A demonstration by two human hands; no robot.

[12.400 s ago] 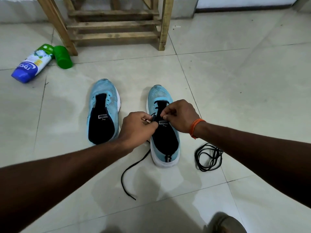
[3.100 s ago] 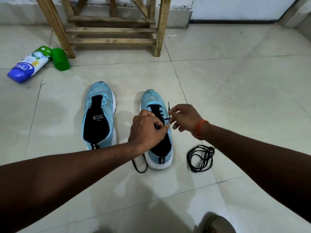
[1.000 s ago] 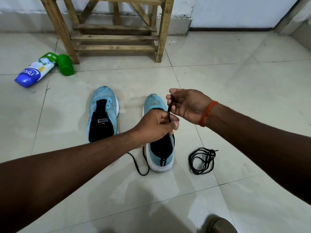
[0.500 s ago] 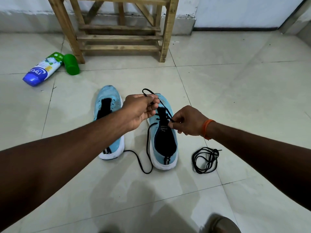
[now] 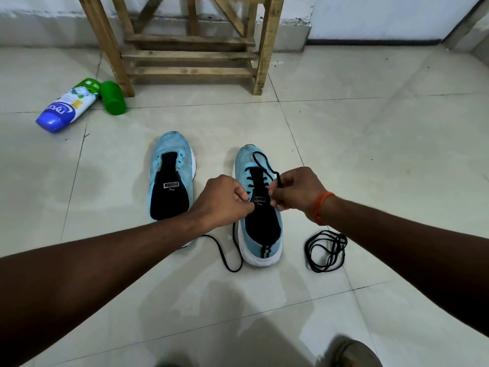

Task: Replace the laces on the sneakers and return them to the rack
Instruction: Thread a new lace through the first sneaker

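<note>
black lace (image 5: 234, 270) is being pinched by the right hand (image 5: 299, 193) and gripped by the curled left hand (image 5: 225, 201) above the tongue of the blue sneaker (image 5: 262, 247).

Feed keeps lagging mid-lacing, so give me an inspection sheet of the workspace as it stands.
Surface: pale tiled floor, glossy.
Job's things: right-hand light-blue sneaker part-laced with black lace; left-hand light-blue sneaker unlaced; coiled spare black lace beside the right-hand heel; wooden slatted rack behind.
Clutter: blue-and-white plastic bottle lying by green plastic cup.
Grippers: left hand and right hand both pinch the black lace over the tongue.
Cables: nothing seen.
Surroundings: white wall.
</note>
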